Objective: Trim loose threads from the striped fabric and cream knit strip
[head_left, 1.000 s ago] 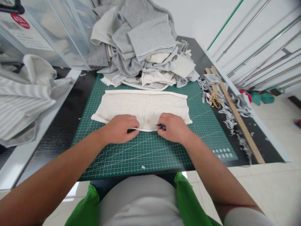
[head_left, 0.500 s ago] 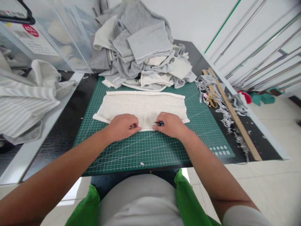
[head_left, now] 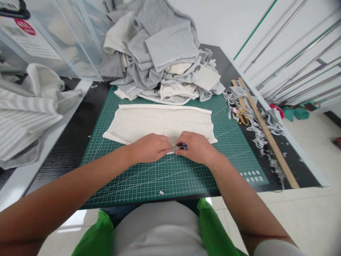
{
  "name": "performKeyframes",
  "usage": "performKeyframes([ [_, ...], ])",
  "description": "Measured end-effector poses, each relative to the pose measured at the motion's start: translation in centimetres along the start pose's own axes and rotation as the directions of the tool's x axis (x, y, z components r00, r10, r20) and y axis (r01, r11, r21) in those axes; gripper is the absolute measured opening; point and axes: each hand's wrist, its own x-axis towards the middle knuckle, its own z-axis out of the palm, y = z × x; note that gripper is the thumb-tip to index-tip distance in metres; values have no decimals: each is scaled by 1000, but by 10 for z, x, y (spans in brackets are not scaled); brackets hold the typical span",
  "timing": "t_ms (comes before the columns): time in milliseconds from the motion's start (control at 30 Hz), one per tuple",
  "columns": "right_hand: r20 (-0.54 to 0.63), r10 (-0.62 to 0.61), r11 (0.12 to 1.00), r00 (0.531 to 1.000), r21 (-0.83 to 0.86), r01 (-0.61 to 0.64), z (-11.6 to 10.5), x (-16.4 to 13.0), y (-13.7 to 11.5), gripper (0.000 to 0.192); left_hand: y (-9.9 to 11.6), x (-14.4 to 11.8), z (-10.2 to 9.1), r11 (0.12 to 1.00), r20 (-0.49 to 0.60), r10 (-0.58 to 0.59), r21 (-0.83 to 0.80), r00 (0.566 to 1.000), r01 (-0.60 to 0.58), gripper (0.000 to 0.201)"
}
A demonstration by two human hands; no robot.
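Observation:
A cream piece of knit fabric (head_left: 160, 122) lies flat with its far edge curled, on a green cutting mat (head_left: 160, 177). My left hand (head_left: 151, 147) is closed in a pinch on the fabric's near edge, just left of the other hand. My right hand (head_left: 198, 147) grips small thread snips (head_left: 183, 146) with a dark blue part. Their metal blades point left towards my left fingertips, at the fabric's near edge. The fingers hide most of the snips and the pinched edge.
Behind the fabric rises a heap of grey and cream cloth (head_left: 165, 46). To the right lie gold-handled scissors (head_left: 242, 116), a wooden strip (head_left: 271, 138) and thread scraps (head_left: 258, 137). Striped cloth (head_left: 23, 113) and a clear plastic box (head_left: 53, 39) stand left.
My left hand has moved right along the near edge, up to the snips. The near edge between my hands is pulled slightly towards me. The right hand still holds the snips.

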Motion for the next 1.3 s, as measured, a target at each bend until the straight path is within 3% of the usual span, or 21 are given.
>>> performKeyframes([
  [233,16,-11,984,1000,180,8,-7,-3,5,19,3,-9,12,995,-85,-86,-58,993,82,25],
  [367,-32,87,940,996,332,-72,-15,-7,10,27,3,-11,8,991,-77,-99,-95,992,91,22],
  [433,-60,110,912,992,404,-77,-18,-9,12,23,3,-13,6,989,-68,-97,-116,993,89,20],
  [533,-93,29,869,995,495,20,-21,-9,13,7,3,-14,5,985,-76,-119,-133,990,108,16],
  [600,-82,-64,842,995,531,98,-25,-7,13,11,1,-14,5,984,-107,-138,-129,985,124,14],
  [867,53,-314,875,948,403,268,-43,17,0,15,-6,-17,4,960,-122,-186,-232,975,154,16],
  [1133,133,-316,853,939,472,220,-16,20,0,15,-4,-15,0,937,-87,-220,-296,972,185,9],
  [1300,167,-308,881,937,421,214,-13,14,-2,15,-6,-15,1,936,-90,-210,-306,974,174,10],
])
